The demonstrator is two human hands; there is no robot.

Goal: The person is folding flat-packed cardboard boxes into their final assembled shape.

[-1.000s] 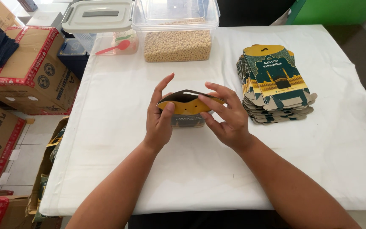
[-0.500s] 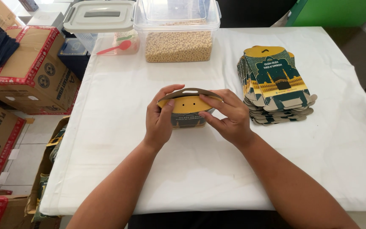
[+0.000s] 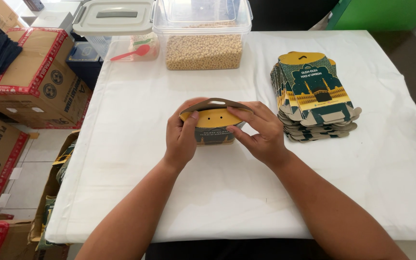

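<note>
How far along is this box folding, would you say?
Early, it seems. The left hand and right hand pinch one small carton, its yellow top flaps nearly closed. No finished box shows. The stack of flat cartons waits unfolded; the tub of beans sits full.

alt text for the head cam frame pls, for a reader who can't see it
Seen from above, a person's left hand and right hand pinch the yellow top flaps of a small printed carton together over a white-covered table. A stack of flat cartons lies to the right; a clear tub of pale round beans stands at the far edge.
</note>
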